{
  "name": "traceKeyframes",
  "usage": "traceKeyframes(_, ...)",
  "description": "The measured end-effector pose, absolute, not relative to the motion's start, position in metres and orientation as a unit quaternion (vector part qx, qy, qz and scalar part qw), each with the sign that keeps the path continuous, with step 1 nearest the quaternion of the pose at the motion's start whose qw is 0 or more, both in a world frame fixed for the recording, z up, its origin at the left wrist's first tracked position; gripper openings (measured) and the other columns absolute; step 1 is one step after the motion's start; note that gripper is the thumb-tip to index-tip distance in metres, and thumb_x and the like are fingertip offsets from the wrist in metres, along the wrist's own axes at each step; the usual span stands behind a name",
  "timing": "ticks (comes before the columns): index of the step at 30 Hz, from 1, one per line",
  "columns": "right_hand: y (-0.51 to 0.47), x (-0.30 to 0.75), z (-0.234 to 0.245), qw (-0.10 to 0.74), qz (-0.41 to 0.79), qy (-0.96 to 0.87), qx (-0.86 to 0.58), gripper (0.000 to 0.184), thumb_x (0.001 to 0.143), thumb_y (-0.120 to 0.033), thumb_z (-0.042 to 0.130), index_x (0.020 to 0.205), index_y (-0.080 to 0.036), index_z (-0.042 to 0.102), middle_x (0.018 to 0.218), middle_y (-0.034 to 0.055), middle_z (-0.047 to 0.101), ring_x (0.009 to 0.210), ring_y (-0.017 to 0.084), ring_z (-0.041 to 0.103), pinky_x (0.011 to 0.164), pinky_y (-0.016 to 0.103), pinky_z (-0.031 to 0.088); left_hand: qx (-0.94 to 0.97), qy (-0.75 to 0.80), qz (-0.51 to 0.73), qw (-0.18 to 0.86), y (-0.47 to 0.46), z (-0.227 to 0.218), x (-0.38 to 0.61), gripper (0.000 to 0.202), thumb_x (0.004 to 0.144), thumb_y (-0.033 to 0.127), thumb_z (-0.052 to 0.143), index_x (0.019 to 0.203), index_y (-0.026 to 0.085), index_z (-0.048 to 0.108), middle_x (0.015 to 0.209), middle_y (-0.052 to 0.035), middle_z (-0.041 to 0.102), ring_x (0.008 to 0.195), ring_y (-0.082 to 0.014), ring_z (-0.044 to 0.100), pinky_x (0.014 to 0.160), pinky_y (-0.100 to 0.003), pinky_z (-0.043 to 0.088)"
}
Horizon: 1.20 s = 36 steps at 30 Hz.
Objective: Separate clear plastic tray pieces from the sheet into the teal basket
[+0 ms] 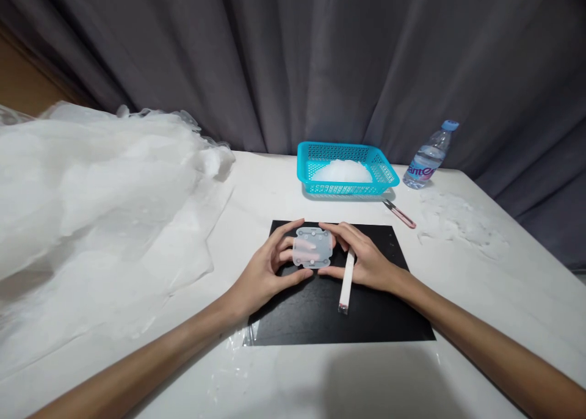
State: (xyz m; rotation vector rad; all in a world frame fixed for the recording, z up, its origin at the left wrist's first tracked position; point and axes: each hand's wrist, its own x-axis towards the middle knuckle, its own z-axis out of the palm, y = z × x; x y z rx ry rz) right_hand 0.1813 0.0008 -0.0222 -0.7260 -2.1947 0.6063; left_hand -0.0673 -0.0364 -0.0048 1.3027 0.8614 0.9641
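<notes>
Head view — both hands' fingers point(293, 231) hold a translucent template point(313, 247); teal basket point(311, 155) holds white fluff point(342, 171).

Improvised craft workstation in a curtained room: a white table point(503, 297) backed by grey curtains point(366, 58), bearing a black work mat point(320, 321), heaped white gauzy fabric point(91, 181), a turquoise basket point(348, 156) of white pieces, and a water bottle point(428, 159).

Counting two hands: left hand point(270, 266) and right hand point(366, 257). Also one clear template point(312, 247), one pen point(347, 281), one black mat point(366, 321). Then one teal basket point(315, 153), one water bottle point(428, 159), one pair of scissors point(400, 214).
</notes>
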Motion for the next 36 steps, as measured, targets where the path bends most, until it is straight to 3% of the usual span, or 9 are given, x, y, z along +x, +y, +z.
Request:
traceKeyframes(11, 0.0017, 0.1816, -0.0242, 0.371, 0.225, -0.857, -0.278, 0.075, 0.087, -0.043, 0.085, 0.150, -0.024, 0.049, 0.103, 0.0052, 0.062, 0.089, 0.022, 0.060, 0.080, 0.036, 0.055, 0.569, 0.363, 0.419, 0.607, -0.0364, -0.0041, -0.0668, 0.070, 0.082, 0.016, 0.087, 0.143, 0.027, 0.055, 0.120, -0.0083, 0.074, 0.113, -0.0280, 0.076, 0.099, -0.040, 0.062)
traceKeyframes(18, 0.0013, 0.1811, -0.0234, 0.370, 0.222, -0.859, -0.277, 0.072, 0.088, -0.039, 0.085, 0.149, -0.025, 0.049, 0.103, 0.0050, 0.062, 0.089, 0.022, 0.060, 0.080, 0.035, 0.054, 0.576, 0.362, 0.408, 0.609, -0.0366, -0.0090, -0.0681, 0.074, 0.083, 0.018, 0.088, 0.145, 0.029, 0.050, 0.123, -0.0065, 0.072, 0.115, -0.0245, 0.075, 0.106, -0.037, 0.058)
traceKeyframes(25, 0.0014, 0.1814, -0.0241, 0.361, 0.206, -0.866, -0.277, 0.079, 0.087, -0.040, 0.086, 0.153, -0.025, 0.045, 0.103, 0.0052, 0.062, 0.083, 0.020, 0.057, 0.074, 0.034, 0.052, 0.573, 0.357, 0.407, 0.615, -0.0361, -0.0068, -0.0671, 0.069, 0.085, 0.020, 0.087, 0.142, 0.028, 0.049, 0.125, -0.0075, 0.071, 0.115, -0.0251, 0.075, 0.102, -0.037, 0.060)
traceKeyframes(36, 0.0014, 0.1805, -0.0238, 0.339, 0.184, -0.874, -0.296, 0.078, 0.091, -0.032, 0.082, 0.157, -0.025, 0.041, 0.111, 0.0094, 0.064, 0.093, 0.025, 0.063, 0.082, 0.040, 0.057, 0.613, 0.347, 0.414, 0.577, -0.0371, -0.0073, -0.0680, 0.069, 0.087, 0.021, 0.086, 0.146, 0.032, 0.051, 0.136, -0.0075, 0.068, 0.122, -0.0255, 0.071, 0.110, -0.040, 0.056)
